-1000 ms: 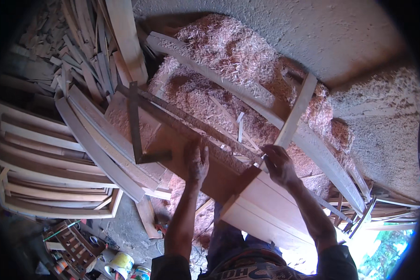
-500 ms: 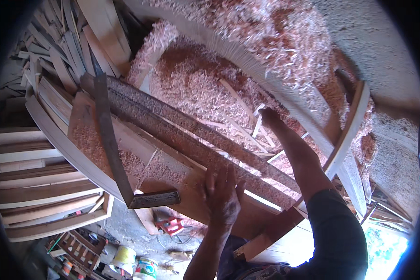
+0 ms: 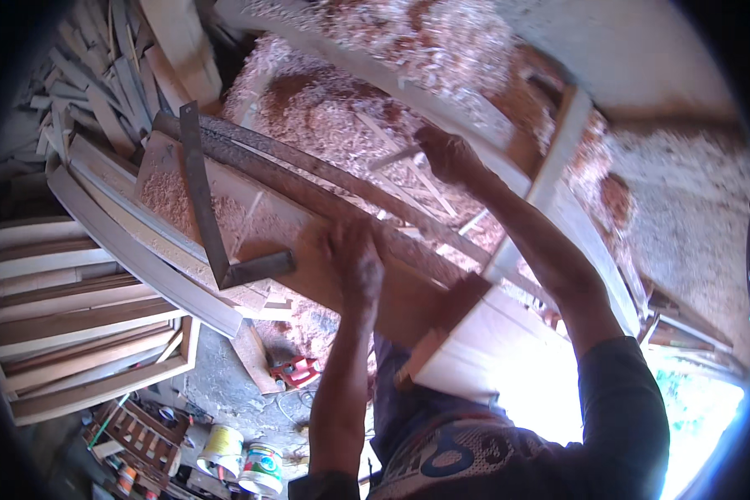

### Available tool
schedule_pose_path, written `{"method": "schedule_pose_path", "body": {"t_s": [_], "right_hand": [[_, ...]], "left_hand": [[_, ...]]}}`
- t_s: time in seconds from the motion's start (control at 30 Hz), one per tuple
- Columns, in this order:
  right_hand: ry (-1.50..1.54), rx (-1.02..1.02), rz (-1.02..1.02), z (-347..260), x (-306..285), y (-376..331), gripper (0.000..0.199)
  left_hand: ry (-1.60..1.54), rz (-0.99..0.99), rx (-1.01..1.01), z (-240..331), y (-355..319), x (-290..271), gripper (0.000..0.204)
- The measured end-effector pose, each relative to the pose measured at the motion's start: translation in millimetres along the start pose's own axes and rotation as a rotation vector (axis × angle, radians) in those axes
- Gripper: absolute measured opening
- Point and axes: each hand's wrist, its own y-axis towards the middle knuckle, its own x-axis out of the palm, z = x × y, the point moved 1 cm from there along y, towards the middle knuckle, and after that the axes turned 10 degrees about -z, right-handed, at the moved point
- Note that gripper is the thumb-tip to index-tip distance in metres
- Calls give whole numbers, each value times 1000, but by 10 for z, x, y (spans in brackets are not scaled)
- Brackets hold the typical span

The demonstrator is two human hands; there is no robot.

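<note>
My right hand [image 3: 452,158] is closed around one end of a short, thin wood strip [image 3: 394,158], held up over the shavings beyond the bench. Pressed against the front plank near the dark beam is my left hand [image 3: 358,257]; its fingers are slightly bent and partly blurred, with nothing seen in them. Beneath it runs a broad wooden plank [image 3: 312,275], dusted with shavings at its left end. A carpenter's square [image 3: 193,179] lies across that left end, its thick arm [image 3: 260,268] toward me. Two long dark beams [image 3: 287,185] run behind the plank.
Curved wooden pieces [image 3: 142,250] and stacked frames [image 3: 83,333] stand at left. A shavings heap [image 3: 450,50] and a long pale board [image 3: 350,58] lie beyond. On the floor are a red power tool [image 3: 296,372] and two buckets [image 3: 261,468]. A wall rises at right.
My right hand has lifted up and left from the shavings with the wood strip. My left hand has shifted left along the plank, fingers less spread. The view has also turned somewhat.
</note>
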Motion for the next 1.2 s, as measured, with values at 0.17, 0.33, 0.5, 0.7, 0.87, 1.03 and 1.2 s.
{"method": "schedule_pose_path", "body": {"t_s": [0.17,0.33,0.5,0.7,0.87,1.03,1.2], "right_hand": [[722,303,95,-920,-1126,-1096,28],[1205,313,249,-1536,-1336,-2868,29],[1400,416,115,-1959,-518,-4528,28],[1270,623,53,-2603,111,-5397,25],[1087,682,10,-2983,482,-5270,33],[1043,643,21,-3233,959,-5105,38],[1019,790,-49,-3464,1077,-4982,46]], "left_hand": [[-471,113,201,-170,-70,104,16],[-838,-176,-66,119,-941,-152,33],[-778,-504,136,628,-1585,-217,43],[-852,-621,59,736,-1652,-259,45],[-831,-686,34,683,-1602,-195,60],[-903,-866,-60,726,-1504,-229,71],[-922,-900,-22,709,-1441,-269,74]]}}
